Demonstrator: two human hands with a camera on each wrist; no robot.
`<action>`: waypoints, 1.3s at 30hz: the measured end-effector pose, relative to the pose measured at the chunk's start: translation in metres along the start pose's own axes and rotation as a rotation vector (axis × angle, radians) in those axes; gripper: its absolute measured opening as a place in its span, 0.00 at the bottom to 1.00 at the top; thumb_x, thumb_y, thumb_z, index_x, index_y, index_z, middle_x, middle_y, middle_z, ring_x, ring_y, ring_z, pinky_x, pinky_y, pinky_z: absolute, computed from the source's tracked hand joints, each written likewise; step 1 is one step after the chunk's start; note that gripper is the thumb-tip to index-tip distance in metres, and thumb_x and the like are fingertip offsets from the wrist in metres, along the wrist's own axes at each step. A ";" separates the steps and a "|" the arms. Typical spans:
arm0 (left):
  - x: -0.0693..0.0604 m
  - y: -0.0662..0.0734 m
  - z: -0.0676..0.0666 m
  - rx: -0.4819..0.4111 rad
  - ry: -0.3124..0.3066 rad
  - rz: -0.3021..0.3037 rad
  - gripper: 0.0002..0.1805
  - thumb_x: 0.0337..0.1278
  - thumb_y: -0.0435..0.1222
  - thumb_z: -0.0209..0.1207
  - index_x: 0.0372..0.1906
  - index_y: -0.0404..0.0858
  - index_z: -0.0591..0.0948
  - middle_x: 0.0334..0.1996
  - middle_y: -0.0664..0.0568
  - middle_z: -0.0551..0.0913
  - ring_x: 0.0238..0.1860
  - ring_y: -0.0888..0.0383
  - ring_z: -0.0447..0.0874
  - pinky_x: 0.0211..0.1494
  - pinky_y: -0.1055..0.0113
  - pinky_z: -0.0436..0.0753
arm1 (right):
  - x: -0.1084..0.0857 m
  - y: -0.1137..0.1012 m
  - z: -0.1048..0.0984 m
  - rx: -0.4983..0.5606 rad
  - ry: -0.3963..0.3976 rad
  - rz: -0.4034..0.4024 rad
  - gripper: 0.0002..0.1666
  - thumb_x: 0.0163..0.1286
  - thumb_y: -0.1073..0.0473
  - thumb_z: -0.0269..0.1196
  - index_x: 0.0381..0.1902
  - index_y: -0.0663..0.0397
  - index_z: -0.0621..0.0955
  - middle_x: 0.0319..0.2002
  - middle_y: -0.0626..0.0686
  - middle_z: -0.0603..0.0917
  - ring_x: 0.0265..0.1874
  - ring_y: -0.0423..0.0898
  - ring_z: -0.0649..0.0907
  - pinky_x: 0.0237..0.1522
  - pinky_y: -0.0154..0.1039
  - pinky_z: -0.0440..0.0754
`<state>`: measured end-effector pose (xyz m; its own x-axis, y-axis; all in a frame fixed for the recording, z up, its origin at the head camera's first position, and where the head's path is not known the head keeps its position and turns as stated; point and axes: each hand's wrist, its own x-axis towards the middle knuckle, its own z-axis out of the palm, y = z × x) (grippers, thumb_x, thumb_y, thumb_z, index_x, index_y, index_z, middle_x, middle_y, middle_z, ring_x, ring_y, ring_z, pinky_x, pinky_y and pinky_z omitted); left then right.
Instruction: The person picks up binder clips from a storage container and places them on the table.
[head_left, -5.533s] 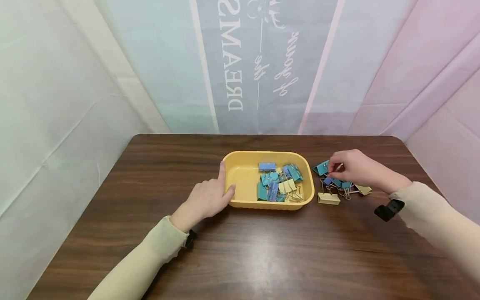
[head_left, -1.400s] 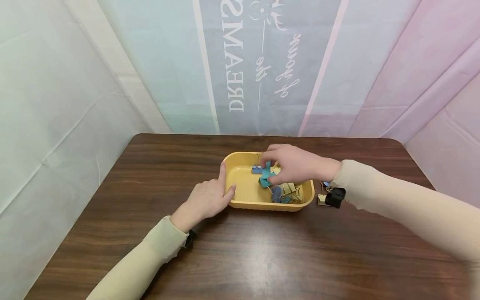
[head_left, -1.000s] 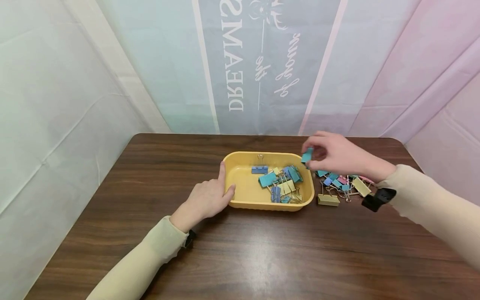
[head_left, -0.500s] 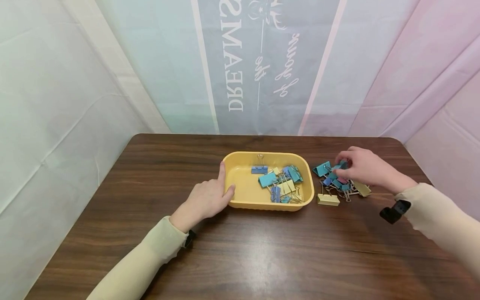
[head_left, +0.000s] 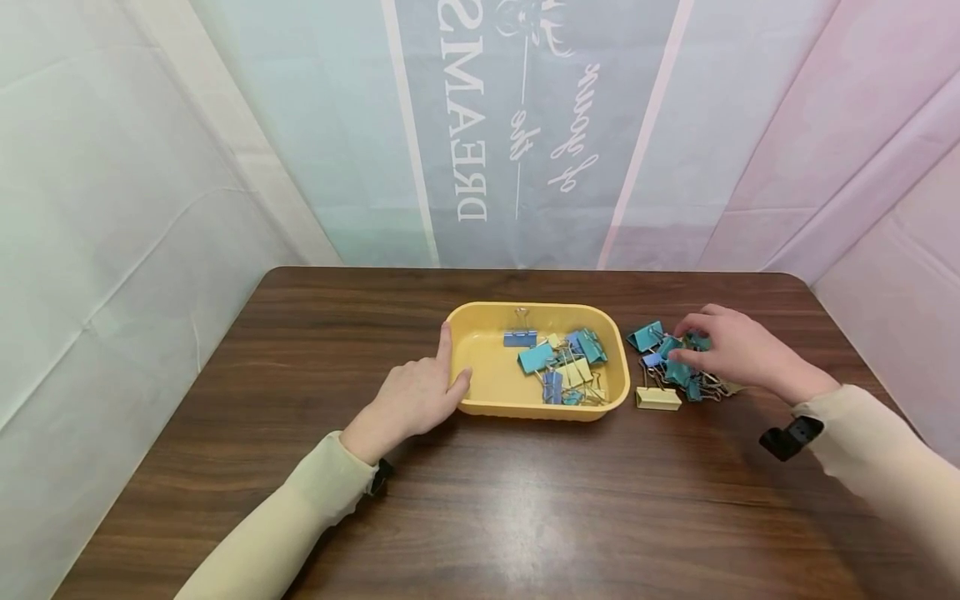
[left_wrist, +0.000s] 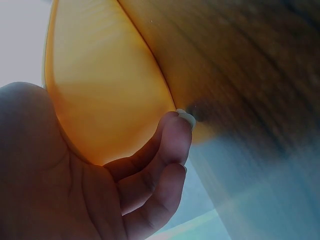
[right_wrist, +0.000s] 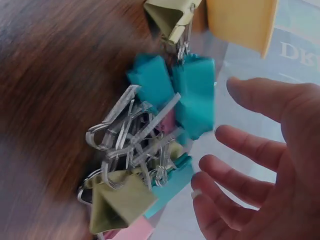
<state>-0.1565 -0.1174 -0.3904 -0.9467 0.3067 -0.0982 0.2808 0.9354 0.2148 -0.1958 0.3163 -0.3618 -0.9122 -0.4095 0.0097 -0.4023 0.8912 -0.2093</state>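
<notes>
A yellow tray [head_left: 480, 358] stands on the table with several binder clips in it: blue [head_left: 520, 338], teal [head_left: 536, 358] and pale yellow. My left hand [head_left: 411, 398] holds its left end, index finger along the rim and thumb over the near edge. In the left wrist view the other fingers [left_wrist: 175, 140] curl beside the tray wall. To the right lies a heap of loose binder clips, with a teal clip [right_wrist: 195, 100] on top. My right hand [head_left: 738, 350] hovers at this heap, fingers parted. The right wrist view shows a gap between fingertips and clips.
A pale yellow clip [head_left: 658, 398] lies at the heap's near side, close to the tray's right end. Another teal clip [head_left: 645, 336] is at its far left. Dark wood tabletop [head_left: 517, 500] extends toward me; a printed cloth [head_left: 555, 167] hangs behind.
My right hand has carried a teal binder clip from the tray rightward to the heap and let it go there. The blue clip in the tray has shifted slightly. The left hand stays put.
</notes>
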 end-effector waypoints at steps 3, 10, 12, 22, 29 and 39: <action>0.000 0.000 -0.001 -0.004 -0.001 -0.003 0.45 0.74 0.57 0.36 0.78 0.29 0.40 0.17 0.52 0.75 0.19 0.55 0.75 0.25 0.58 0.74 | -0.002 -0.005 -0.002 0.003 0.045 -0.002 0.19 0.67 0.49 0.68 0.47 0.57 0.84 0.47 0.62 0.80 0.45 0.62 0.78 0.46 0.61 0.74; 0.000 0.000 -0.002 -0.011 -0.011 -0.005 0.45 0.74 0.56 0.37 0.78 0.29 0.39 0.16 0.52 0.74 0.18 0.55 0.74 0.24 0.58 0.73 | -0.009 -0.036 -0.003 0.083 0.107 0.017 0.20 0.72 0.51 0.62 0.52 0.61 0.81 0.46 0.59 0.83 0.44 0.57 0.82 0.42 0.58 0.78; 0.000 0.000 -0.002 -0.011 -0.014 -0.005 0.45 0.74 0.56 0.37 0.78 0.30 0.39 0.16 0.52 0.74 0.18 0.55 0.74 0.24 0.58 0.73 | -0.011 -0.047 -0.002 0.126 0.103 0.029 0.22 0.73 0.49 0.61 0.55 0.61 0.79 0.43 0.56 0.84 0.39 0.52 0.84 0.38 0.54 0.80; -0.001 0.000 -0.008 -0.008 -0.025 -0.013 0.45 0.74 0.56 0.38 0.79 0.30 0.39 0.16 0.52 0.74 0.19 0.55 0.75 0.24 0.58 0.73 | -0.022 -0.105 0.022 0.235 0.005 0.093 0.47 0.76 0.39 0.53 0.76 0.67 0.55 0.37 0.53 0.86 0.30 0.43 0.83 0.31 0.46 0.79; -0.001 0.002 -0.007 -0.013 -0.040 -0.004 0.45 0.75 0.56 0.37 0.79 0.30 0.39 0.15 0.52 0.74 0.18 0.55 0.74 0.23 0.59 0.73 | -0.025 -0.124 0.041 0.256 -0.073 0.182 0.56 0.76 0.32 0.48 0.79 0.62 0.36 0.15 0.49 0.72 0.13 0.44 0.73 0.18 0.42 0.68; -0.001 0.001 -0.010 -0.010 -0.034 -0.003 0.45 0.74 0.56 0.37 0.79 0.30 0.39 0.14 0.53 0.73 0.17 0.55 0.74 0.23 0.58 0.72 | -0.018 -0.124 0.048 0.302 -0.062 0.238 0.58 0.75 0.32 0.48 0.78 0.59 0.31 0.17 0.51 0.72 0.15 0.45 0.74 0.19 0.42 0.69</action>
<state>-0.1567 -0.1180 -0.3807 -0.9416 0.3100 -0.1314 0.2764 0.9345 0.2241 -0.1257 0.2039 -0.3827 -0.9672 -0.2178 -0.1309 -0.1311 0.8689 -0.4773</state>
